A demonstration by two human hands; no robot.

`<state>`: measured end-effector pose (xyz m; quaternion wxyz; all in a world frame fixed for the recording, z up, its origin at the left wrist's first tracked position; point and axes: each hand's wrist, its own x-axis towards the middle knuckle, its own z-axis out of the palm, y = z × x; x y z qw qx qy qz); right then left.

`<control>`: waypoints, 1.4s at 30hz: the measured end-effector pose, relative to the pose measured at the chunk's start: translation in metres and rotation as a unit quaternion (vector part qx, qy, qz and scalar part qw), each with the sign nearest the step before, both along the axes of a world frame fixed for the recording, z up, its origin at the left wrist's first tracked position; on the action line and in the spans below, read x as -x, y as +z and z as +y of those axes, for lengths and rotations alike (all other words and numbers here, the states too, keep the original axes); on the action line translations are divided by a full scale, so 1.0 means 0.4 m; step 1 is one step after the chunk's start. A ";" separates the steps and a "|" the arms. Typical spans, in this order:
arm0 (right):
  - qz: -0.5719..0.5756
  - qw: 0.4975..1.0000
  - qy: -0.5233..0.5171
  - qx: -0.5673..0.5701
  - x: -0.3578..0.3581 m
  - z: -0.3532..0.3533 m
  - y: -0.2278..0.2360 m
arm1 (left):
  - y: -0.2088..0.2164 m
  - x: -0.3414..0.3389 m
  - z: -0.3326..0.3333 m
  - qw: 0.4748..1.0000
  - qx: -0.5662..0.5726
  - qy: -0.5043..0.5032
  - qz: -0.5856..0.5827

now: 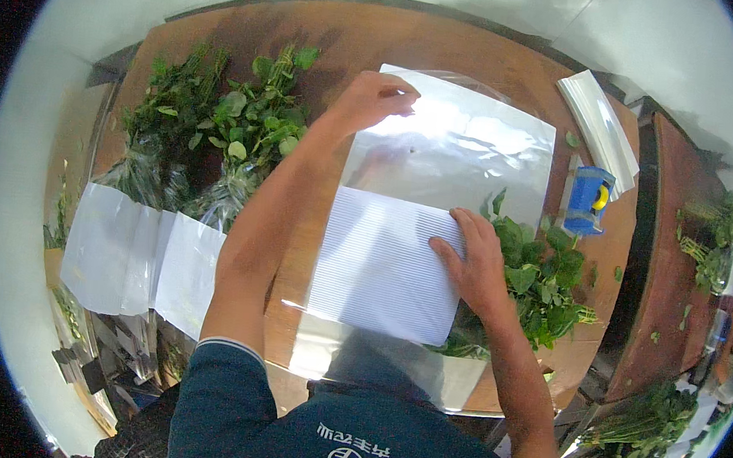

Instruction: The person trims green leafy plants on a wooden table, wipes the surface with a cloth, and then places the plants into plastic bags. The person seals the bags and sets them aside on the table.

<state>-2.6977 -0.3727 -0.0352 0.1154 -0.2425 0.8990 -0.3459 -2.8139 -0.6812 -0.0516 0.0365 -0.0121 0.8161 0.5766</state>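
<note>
My left hand (377,102) is over the far left corner of a shiny clear plastic sheet (463,155). Its fingers are curled and pinched together; whatever they may hold is hidden. A white corrugated sheet (381,260) with fine ridges lies over the near part of the plastic. Flat on its right side rests my right hand (477,268), thumb and fingers apart. Leafy green stems (543,277) lie on the table just beyond that hand, partly hidden by the hand and forearm.
Two leafy bunches wrapped in white and clear sleeves (111,248) lie on the left of the brown table (330,32). A blue tape dispenser (588,201) with yellow centre and a stack of white strips (598,127) sit far right. More greenery (714,243) lies on a side table.
</note>
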 end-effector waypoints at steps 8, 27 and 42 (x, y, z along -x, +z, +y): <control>0.246 0.963 0.043 0.097 0.099 -0.060 0.209 | 0.235 -0.345 -0.012 0.985 0.155 -0.052 0.056; 0.198 0.964 0.151 -0.087 -0.220 0.021 0.116 | 0.158 -0.692 0.249 0.860 0.473 -0.073 0.177; 0.233 0.959 0.130 -0.092 -0.302 -0.025 0.054 | 0.030 -0.685 0.295 0.894 0.369 -0.068 0.244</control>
